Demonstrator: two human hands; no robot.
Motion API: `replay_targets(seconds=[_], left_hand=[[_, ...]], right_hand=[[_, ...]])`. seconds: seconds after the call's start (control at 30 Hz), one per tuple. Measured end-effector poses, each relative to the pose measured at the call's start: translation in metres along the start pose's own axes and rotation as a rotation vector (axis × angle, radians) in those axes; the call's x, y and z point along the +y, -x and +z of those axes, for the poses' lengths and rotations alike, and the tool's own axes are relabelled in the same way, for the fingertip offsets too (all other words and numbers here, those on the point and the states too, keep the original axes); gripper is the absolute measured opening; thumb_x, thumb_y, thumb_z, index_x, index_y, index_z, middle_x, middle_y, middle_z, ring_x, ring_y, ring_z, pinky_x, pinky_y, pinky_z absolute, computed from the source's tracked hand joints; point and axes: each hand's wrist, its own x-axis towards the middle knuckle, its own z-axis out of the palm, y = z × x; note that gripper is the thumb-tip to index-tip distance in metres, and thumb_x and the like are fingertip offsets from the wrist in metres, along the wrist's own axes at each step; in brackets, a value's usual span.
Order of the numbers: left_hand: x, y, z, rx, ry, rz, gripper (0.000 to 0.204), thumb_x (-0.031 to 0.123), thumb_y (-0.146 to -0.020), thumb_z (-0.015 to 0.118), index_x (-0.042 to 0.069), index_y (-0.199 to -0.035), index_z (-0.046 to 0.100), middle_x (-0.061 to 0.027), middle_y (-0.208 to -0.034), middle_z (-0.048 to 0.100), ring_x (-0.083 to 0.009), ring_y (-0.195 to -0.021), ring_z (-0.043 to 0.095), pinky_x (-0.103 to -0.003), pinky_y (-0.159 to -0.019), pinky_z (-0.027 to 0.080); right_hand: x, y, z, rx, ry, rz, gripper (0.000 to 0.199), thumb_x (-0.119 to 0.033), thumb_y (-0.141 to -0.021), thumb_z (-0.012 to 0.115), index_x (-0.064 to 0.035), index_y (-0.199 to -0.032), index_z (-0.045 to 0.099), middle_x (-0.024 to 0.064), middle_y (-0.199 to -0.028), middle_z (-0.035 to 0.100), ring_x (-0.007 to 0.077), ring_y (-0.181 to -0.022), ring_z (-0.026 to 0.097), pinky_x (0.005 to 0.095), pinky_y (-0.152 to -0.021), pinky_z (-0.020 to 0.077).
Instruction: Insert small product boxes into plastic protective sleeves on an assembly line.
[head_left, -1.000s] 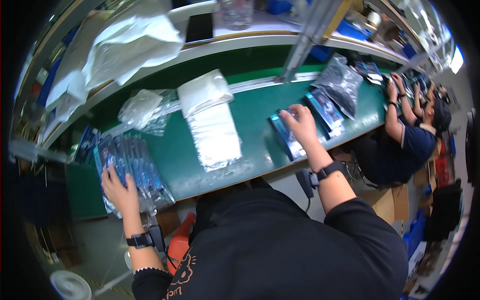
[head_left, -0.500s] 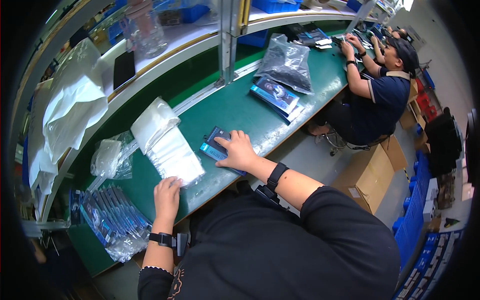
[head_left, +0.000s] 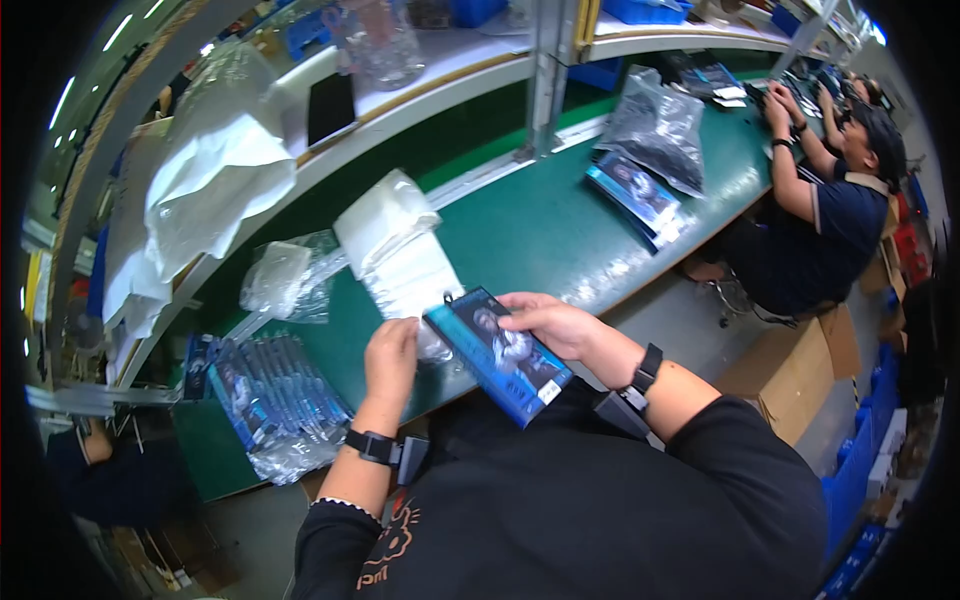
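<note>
Right hand [head_left: 555,326]: grasping blue box [head_left: 498,358], held near table edge [head_left: 638,281].
Left hand [head_left: 392,355]: fingertips at clear bags [head_left: 408,275]; cannot tell whether pinching.
Bagging step: apparently picking a bag.
Next move: likely opening the bag's mouth.

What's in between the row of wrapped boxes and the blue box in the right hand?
In the head view, the left hand is in between, with a bit of green tabletop and the lower end of the white bags.
</note>
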Motion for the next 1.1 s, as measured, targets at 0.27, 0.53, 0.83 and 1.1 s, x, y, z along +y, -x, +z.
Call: replay_targets(seconds=[0.27, 0.53, 0.83, 1.1], left_hand=[[-0.006, -0.001, -0.002, -0.001, 0.223, -0.040, 0.026, -0.001, -0.069, 0.061, 0.002, -0.094, 0.058, -0.0143, -0.088, 0.055, -0.0323, -0.085, 0.055, -0.035, -0.073, 0.045], [-0.018, -0.001, -0.007, -0.010, 0.262, -0.007, 0.014, 0.003, -0.075, 0.057, 0.002, -0.088, 0.061, -0.0138, -0.083, 0.056, -0.0293, -0.079, 0.057, -0.034, -0.068, 0.046], [-0.043, -0.002, 0.021, 0.089, 0.616, -0.126, 0.014, 0.001, -0.070, 0.060, 0.002, -0.083, 0.066, -0.0068, -0.075, 0.062, -0.0163, -0.071, 0.058, -0.028, -0.065, 0.045], [-0.023, -0.004, -0.008, -0.019, 1.223, -0.918, 0.020, 0.012, -0.078, 0.063, -0.001, -0.093, 0.064, -0.0075, -0.089, 0.064, -0.0152, -0.080, 0.061, -0.024, -0.068, 0.048]], right_hand=[[0.019, -0.025, 0.013, -0.120, -0.054, 0.234, 0.053, -0.004, -0.080, 0.057, 0.0076, -0.126, 0.035, 0.0184, -0.110, 0.056, 0.0213, -0.091, 0.062, 0.0325, -0.081, 0.0510], [0.012, -0.025, 0.019, -0.147, -0.018, 0.252, 0.049, -0.008, -0.082, 0.057, 0.0078, -0.124, 0.039, 0.0157, -0.108, 0.058, 0.0193, -0.090, 0.062, 0.0298, -0.079, 0.0507], [0.008, -0.050, 0.036, -0.054, 0.157, 0.151, 0.048, -0.007, -0.082, 0.057, 0.0073, -0.124, 0.039, 0.0147, -0.106, 0.058, 0.0193, -0.088, 0.061, 0.0296, -0.078, 0.0495], [-0.007, -0.052, 0.017, -0.010, 0.349, 0.246, 0.048, -0.001, -0.077, 0.061, 0.0116, -0.119, 0.041, 0.0172, -0.102, 0.059, 0.0223, -0.086, 0.062, 0.0323, -0.077, 0.0506]])
